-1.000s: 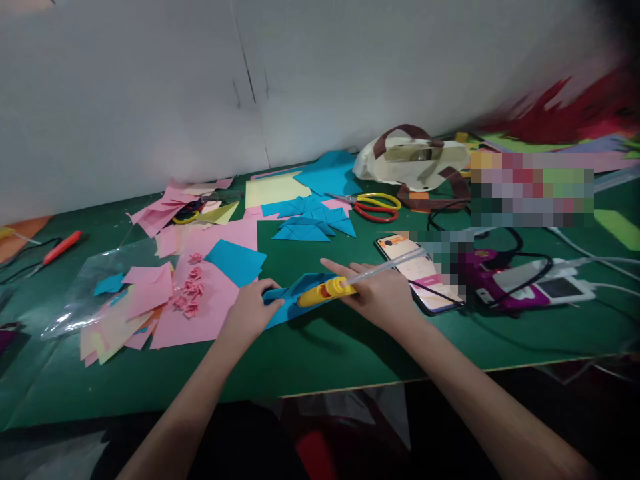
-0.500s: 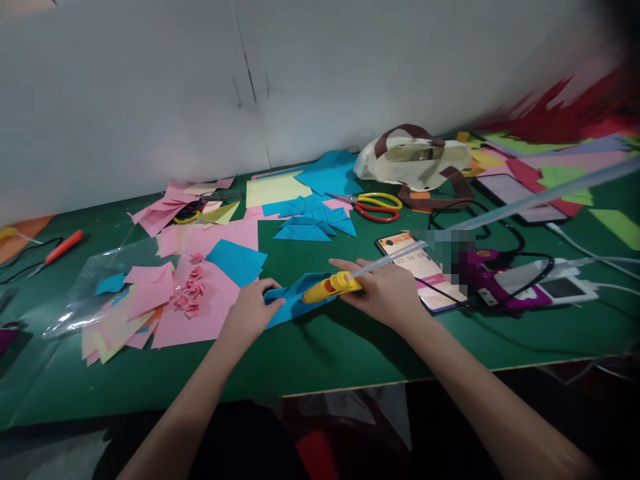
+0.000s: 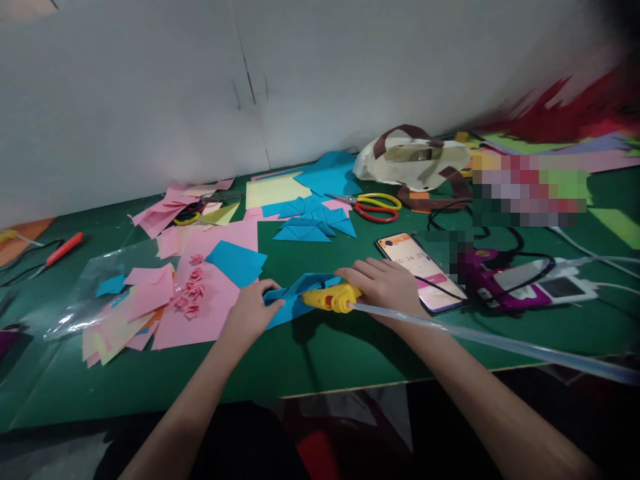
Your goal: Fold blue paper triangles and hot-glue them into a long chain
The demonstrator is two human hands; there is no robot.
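My left hand [image 3: 256,308] is closed on the left end of a folded blue paper [image 3: 285,310], pinching it between thumb and fingers just above the table. My right hand [image 3: 380,287] is wrapped round a yellow glue gun [image 3: 330,297], whose nozzle end points left at the paper's fold. A long clear glue stick [image 3: 450,330] sticks out of the gun's back toward the lower right. Whether the nozzle touches the paper, I cannot tell. Several folded blue paper pieces [image 3: 305,230] lie behind my hands, and a blue paper sheet [image 3: 239,261] lies to the left.
Pink paper roses [image 3: 193,293] rest on a pink sheet [image 3: 215,330] at the left. Scissors [image 3: 377,207] and a cloth bag [image 3: 410,167] lie at the back. To the right are a phone [image 3: 425,280], a purple device [image 3: 520,293] and cables on the green table [image 3: 240,380].
My right hand has turned the glue gun, so its glue stick has swung from upper right down to lower right. My left hand and the blue paper have stayed in place.
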